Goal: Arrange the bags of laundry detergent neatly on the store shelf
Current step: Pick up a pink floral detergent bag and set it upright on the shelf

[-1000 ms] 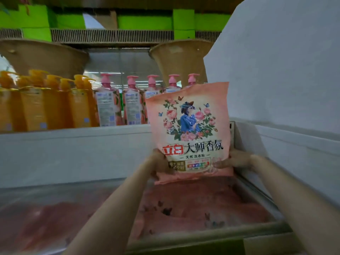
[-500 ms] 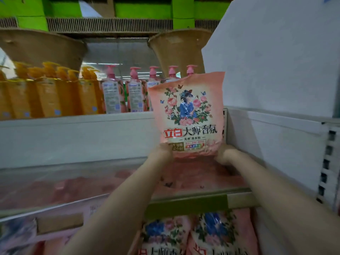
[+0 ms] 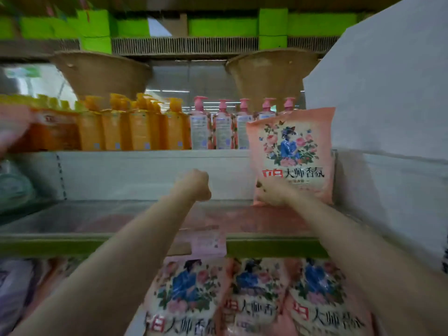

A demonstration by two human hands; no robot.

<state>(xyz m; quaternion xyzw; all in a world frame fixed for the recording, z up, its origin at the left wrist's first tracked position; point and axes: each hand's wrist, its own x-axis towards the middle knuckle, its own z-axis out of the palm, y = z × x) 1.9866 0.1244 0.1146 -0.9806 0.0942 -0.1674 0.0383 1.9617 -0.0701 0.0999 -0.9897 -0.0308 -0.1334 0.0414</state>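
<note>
Far left, it's all motion blur: a pinkish smear at the frame edge and a pale green bundle [image 3: 14, 190] on the shelf [image 3: 97, 217], neither readable. Up on the tier above, a row of orange pump bottles [image 3: 135, 129] gives way to pink-capped pump bottles [image 3: 223, 127], their labels too small to read, and two tan cone-shaped lampshades [image 3: 101, 73] hang behind them under bright green boxes [image 3: 97, 30]. Centre stage, the left hand [image 3: 194, 184] is balled into a fist above the glossy shelf, gripping nothing, clear of any bag. Below the green shelf edge [image 3: 266, 248] sits a pink price tag [image 3: 208, 242], its print blurred, and under that a row of pink detergent bags [image 3: 254, 294] with a blue figure among roses, the lettering smeared and cut off by the bottom of the frame. Over to the right, the right hand [image 3: 274, 192] grips the lower left corner of the pink detergent bag [image 3: 293, 154], which stands upright at the shelf's right end, against the white side panel [image 3: 388, 93]. Its front reads 立白 in red and 大师香氛 in black; the smaller line beneath is partly hidden by the fingers.
</note>
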